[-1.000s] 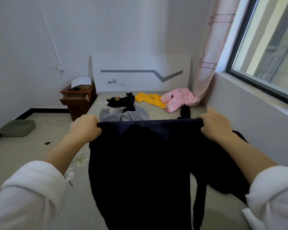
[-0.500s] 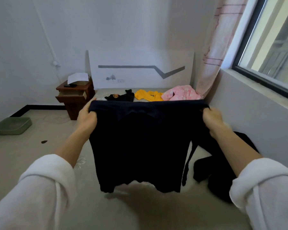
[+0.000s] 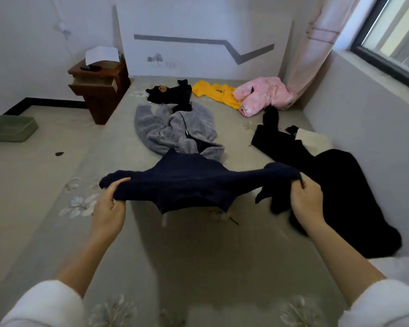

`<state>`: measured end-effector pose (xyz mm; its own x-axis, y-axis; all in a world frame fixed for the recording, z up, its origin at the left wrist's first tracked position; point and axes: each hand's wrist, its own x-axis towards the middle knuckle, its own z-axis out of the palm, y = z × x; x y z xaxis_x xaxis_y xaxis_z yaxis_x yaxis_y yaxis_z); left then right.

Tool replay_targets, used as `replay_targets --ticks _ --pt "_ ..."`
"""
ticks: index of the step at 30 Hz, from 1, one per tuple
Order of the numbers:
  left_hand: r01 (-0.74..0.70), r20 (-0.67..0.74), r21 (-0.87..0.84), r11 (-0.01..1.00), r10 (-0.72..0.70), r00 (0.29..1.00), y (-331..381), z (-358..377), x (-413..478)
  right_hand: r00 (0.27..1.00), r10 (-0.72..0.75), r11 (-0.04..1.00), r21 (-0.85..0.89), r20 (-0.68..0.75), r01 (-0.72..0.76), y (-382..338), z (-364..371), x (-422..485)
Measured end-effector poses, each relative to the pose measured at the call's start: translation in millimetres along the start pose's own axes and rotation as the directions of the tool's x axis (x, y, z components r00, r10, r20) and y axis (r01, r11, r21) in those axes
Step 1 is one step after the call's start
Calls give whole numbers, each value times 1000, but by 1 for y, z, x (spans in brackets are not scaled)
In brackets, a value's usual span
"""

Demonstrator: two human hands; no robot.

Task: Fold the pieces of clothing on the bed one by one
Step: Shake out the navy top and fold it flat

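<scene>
While the left hand (image 3: 109, 208) pinches one end, the navy top (image 3: 194, 185) runs straight across to the right hand (image 3: 307, 199), pinching the other. So its long axis lies side to side, stretched out above the bed (image 3: 198, 256), body of the cloth billowing away from the person. Both hands equally near; laying it flat looks next.

A sweater (image 3: 189, 182) hangs above the bed (image 3: 198, 256), a jacket (image 3: 172, 131) behind it, trousers (image 3: 335, 185) to its right, a nightstand (image 3: 99, 88) left of the bed.
</scene>
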<state>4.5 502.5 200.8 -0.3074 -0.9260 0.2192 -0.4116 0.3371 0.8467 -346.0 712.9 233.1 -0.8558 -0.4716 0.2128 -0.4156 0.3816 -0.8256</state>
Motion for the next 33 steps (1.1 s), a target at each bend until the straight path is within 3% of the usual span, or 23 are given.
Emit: replay_targets --ticks 3,6,11,16,22,25,28,31,33 --pt "97 129 119 988 -112 985 -53 6 -47 994 25 990 -138 105 -11 41 10 -44" --pt "248 270 238 939 -309 912 -98 18 -94 964 137 966 -244 227 -80 85 22 -89" --pt "346 418 371 862 -488 766 -145 40 -157 835 363 878 -451 414 -158 148 36 -151" --pt "413 461 445 795 -599 655 -175 48 -197 684 489 802 -587 541 -109 191 34 -199" --pt "492 445 427 759 -650 616 -202 63 -232 656 517 775 -626 550 -86 227 39 -241" --pt "578 391 383 721 -693 606 -214 78 -248 641 616 741 -613 458 -275 240 56 -273" --pt "706 222 216 675 -738 637 -223 95 -266 508 788 610 -554 348 -567 246 84 -311" --pt "848 158 -50 528 -834 529 -227 113 -278 313 861 457 -342 401 -821 240 120 -341" --pt "893 207 -206 400 -874 440 -225 124 -280 294 872 392 -198 392 -899 234 141 -351"
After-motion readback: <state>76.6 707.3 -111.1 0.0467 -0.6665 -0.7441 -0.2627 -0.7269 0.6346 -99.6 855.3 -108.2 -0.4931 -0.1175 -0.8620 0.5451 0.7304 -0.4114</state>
